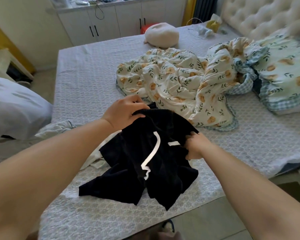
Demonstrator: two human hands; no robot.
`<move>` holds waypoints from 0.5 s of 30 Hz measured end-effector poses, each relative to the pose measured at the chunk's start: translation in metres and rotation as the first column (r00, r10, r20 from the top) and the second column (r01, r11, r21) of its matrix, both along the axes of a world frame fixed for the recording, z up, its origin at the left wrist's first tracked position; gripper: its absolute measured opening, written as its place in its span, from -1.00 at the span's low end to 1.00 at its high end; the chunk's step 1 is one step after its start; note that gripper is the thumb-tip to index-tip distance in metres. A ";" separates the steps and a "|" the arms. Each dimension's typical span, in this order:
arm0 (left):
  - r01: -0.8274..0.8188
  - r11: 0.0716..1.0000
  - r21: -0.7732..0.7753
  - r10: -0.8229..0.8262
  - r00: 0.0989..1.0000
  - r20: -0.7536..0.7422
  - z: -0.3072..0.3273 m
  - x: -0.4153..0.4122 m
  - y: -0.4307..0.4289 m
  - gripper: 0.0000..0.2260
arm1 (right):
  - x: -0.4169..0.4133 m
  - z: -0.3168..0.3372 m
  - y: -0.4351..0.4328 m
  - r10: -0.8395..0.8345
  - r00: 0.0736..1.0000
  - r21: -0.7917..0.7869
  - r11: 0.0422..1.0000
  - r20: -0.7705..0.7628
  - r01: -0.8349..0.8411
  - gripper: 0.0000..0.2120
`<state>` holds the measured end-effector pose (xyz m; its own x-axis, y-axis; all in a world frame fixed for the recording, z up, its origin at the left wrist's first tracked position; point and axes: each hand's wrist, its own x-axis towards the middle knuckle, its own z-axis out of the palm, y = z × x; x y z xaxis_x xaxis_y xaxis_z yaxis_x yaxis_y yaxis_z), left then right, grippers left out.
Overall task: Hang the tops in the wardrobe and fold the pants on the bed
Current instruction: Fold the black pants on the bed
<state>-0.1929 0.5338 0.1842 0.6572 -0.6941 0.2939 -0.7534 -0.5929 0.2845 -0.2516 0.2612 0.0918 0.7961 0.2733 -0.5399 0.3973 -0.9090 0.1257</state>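
A pair of black pants (128,168) with a white drawstring hangs from both my hands over the near part of the bed (87,70). My left hand (124,110) grips the ribbed waistband at its far left end. My right hand (197,144) pinches the waistband at the right side. The legs of the pants lie crumpled on the bedspread below. A pale garment (59,127) lies partly under the pants, to the left.
A floral quilt (171,80) is bunched up in the middle of the bed, and a floral pillow (287,70) lies by the tufted headboard. A round white cushion (161,34) sits at the far edge. White cabinets (104,21) stand beyond the bed.
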 end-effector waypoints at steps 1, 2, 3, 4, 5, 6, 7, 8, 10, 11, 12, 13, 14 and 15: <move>-0.023 1.000 -0.015 0.023 1.000 0.006 0.000 0.003 0.003 -0.72 | -0.004 -0.002 -0.006 -0.013 1.000 -0.017 1.000 -0.022 0.012 -0.63; -0.044 0.999 -0.017 0.044 0.999 0.005 0.000 0.005 0.006 -0.75 | -0.007 -0.002 -0.012 -0.015 0.999 -0.031 0.999 -0.036 0.014 -0.63; -0.059 0.998 -0.003 0.059 0.998 -0.003 -0.001 0.007 0.008 -0.77 | -0.010 -0.002 -0.018 -0.007 1.000 -0.044 0.999 -0.028 0.006 -0.63; -0.067 0.998 0.020 0.067 0.998 -0.016 -0.001 0.008 0.011 -0.79 | -0.011 -0.001 -0.024 -0.009 1.000 -0.057 0.998 -0.012 0.009 -0.63; -0.069 0.996 0.050 0.070 0.997 -0.031 0.000 0.009 0.012 -0.79 | -0.013 0.000 -0.032 -0.033 0.999 -0.068 0.997 0.005 0.033 -0.63; -0.067 0.994 0.087 0.071 0.997 -0.043 0.001 0.010 0.013 -0.77 | -0.014 0.002 -0.041 -0.072 0.997 -0.077 0.994 0.020 0.073 -0.62; -0.064 0.989 0.137 0.071 0.996 -0.048 0.002 0.011 0.013 -0.73 | -0.013 0.003 -0.050 -0.112 0.993 -0.084 0.990 0.042 0.115 -0.60; -0.061 0.980 0.190 0.070 0.997 -0.045 0.002 0.012 0.012 -0.69 | -0.013 0.004 -0.059 -0.144 0.987 -0.089 0.985 0.077 0.151 -0.58; -0.080 0.956 0.284 0.095 0.995 -0.040 0.002 0.014 0.006 -0.62 | -0.011 0.007 -0.079 -0.162 0.974 -0.114 0.977 0.161 0.181 -0.57; -0.088 0.943 0.321 0.107 0.993 -0.042 0.002 0.014 -0.001 -0.59 | -0.009 0.009 -0.089 -0.160 0.970 -0.131 0.974 0.185 0.185 -0.58; -0.083 0.937 0.339 0.104 0.994 -0.045 0.001 0.014 -0.009 -0.57 | -0.009 0.012 -0.099 -0.148 0.969 -0.152 0.972 0.196 0.179 -0.60; -0.065 0.940 0.336 0.084 0.996 -0.042 0.001 0.014 -0.019 -0.56 | -0.008 0.014 -0.111 -0.130 0.970 -0.174 0.971 0.203 0.166 -0.61; -0.036 0.944 0.328 0.046 0.999 -0.021 0.000 0.015 -0.029 -0.55 | -0.008 0.017 -0.123 -0.111 0.970 -0.190 0.970 0.214 0.153 -0.63; -0.001 0.945 0.327 -0.006 1.000 0.022 -0.001 0.016 -0.039 -0.54 | -0.007 0.019 -0.136 -0.095 0.969 -0.197 0.970 0.229 0.142 -0.66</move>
